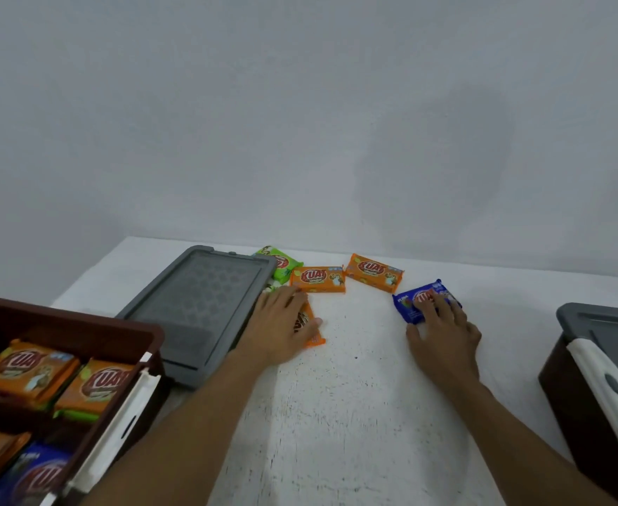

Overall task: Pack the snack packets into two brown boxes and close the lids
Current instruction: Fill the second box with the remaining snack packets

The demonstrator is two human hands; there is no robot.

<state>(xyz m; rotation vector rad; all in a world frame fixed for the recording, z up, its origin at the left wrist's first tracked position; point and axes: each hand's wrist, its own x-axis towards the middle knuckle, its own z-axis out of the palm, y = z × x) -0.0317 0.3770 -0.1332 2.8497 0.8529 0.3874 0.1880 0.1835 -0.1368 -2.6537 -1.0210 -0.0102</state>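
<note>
Orange, blue and green snack packets lie loose at the far side of the white table [355,414]. The left hand [282,323] lies spread, fingers flat on one orange packet [313,336] beside a grey lid [198,304]; it presses rather than pinches. The right hand [442,326] is likewise spread over a blue packet [408,304]. Two more orange packets [318,280] [373,272] and a green packet [280,261] wait beyond the hands, untouched.

At the near left, a brown box [63,323] stands open and already holds several orange and blue packets. At the right edge, a second brown box [570,396] appears to have its grey lid on, though its white latch [606,381] is only partly in view. By my judgement packing is well past halfway: five or so packets remain, then the left lid.
</note>
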